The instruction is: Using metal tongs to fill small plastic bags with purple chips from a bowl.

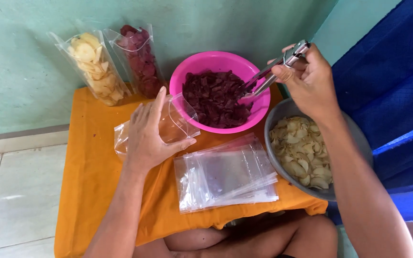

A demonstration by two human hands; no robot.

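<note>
Fingers (150,111) of the left hand (146,136): spread and curled over a clear pouch (170,125), thumb pressed to its lower edge, holding it just left of the pink bowl (220,62). Landmark for all entries: the pink bowl, at the back of the orange-covered counter (89,162).

- Far left of the bowl, against the wall: standing pouch of pale yellow chips (94,69).
- Immediately left of the bowl: standing pouch of dark red chips (141,59).
- In the bowl: loose dark red chips (214,98).
- In front of the bowl: fanned stack of empty clear pouches (225,174), lying flat on the counter.
- Over the bowl's right rim: metal tongs (268,71), tips down among the chips (whether they grip any cannot be told).
- Right of the bowl: right hand (307,79), fingers closed around the tong handles.
- Right and in front of the bowl: grey bowl (276,117) of pale chips (302,150), at the counter's edge.
</note>
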